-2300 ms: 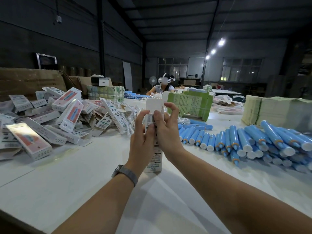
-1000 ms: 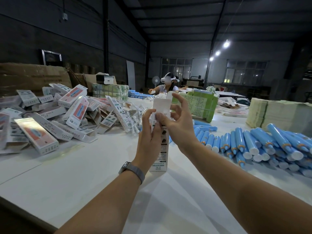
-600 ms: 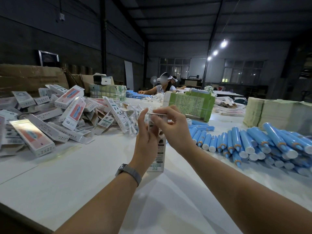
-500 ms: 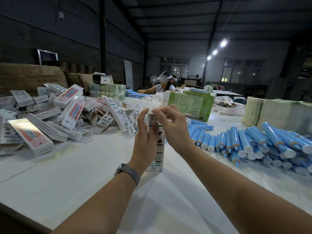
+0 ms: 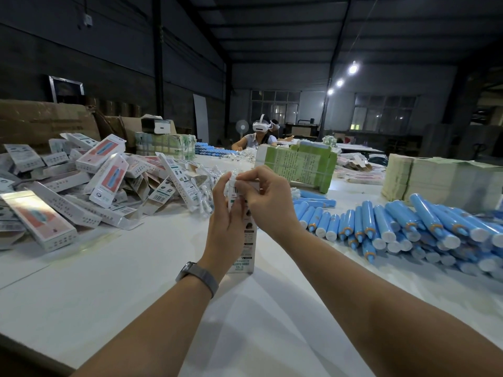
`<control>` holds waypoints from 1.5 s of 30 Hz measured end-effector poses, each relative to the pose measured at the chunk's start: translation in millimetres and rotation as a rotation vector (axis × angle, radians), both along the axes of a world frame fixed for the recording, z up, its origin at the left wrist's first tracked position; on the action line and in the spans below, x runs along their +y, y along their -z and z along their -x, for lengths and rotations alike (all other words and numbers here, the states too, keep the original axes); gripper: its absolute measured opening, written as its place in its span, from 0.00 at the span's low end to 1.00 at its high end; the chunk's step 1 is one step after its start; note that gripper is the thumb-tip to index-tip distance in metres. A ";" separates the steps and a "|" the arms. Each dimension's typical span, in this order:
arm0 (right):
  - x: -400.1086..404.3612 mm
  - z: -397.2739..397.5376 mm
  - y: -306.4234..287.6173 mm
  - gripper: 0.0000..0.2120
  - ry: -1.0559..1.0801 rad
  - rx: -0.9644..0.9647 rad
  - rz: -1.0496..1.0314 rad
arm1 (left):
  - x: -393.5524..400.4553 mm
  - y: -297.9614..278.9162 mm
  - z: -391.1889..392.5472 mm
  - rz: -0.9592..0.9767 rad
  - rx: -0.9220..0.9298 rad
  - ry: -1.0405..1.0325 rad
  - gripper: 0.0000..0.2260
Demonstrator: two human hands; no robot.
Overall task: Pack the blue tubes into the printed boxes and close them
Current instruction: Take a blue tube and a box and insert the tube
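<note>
A tall white printed box (image 5: 247,246) stands upright on the white table (image 5: 114,289), its lower end on the tabletop. My left hand (image 5: 226,224) grips its left side near the top. My right hand (image 5: 268,198) pinches the folded top flap down over the opening. What is inside the box is hidden. Several blue tubes (image 5: 394,227) with white caps lie in a heap to the right. Printed boxes (image 5: 89,186) are piled at the left.
A green-labelled carton bundle (image 5: 299,164) stands behind my hands. Stacks of flat pale cardboard (image 5: 441,178) sit at the far right. Small clear packets (image 5: 202,194) lie by the box pile. Another person (image 5: 258,134) wearing a headset sits at the table's far end.
The box's top flap stood up straight a second ago; my right hand has folded it down onto the opening. The box stays upright in my left hand.
</note>
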State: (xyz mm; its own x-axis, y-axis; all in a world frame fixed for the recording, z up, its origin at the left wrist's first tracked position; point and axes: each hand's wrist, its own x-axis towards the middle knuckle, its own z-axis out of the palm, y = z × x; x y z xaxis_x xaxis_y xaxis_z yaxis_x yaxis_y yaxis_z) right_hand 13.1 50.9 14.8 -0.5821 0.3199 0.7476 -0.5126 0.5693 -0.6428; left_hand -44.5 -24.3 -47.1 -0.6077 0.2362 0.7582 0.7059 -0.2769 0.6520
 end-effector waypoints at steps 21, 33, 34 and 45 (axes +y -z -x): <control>-6.5 -0.1 7.2 0.05 -0.032 0.041 0.041 | 4.6 7.4 9.1 -0.027 0.025 -0.029 0.17; -6.2 3.5 0.0 0.07 -0.071 0.014 0.030 | -0.5 3.8 2.6 -0.019 0.015 -0.012 0.21; -4.9 3.2 -1.8 0.07 -0.064 0.002 0.021 | -0.3 3.9 2.0 -0.017 0.012 -0.005 0.21; -3.8 -1.5 -6.7 0.06 -0.058 -0.054 0.006 | -2.6 1.5 -2.3 0.012 0.018 0.010 0.22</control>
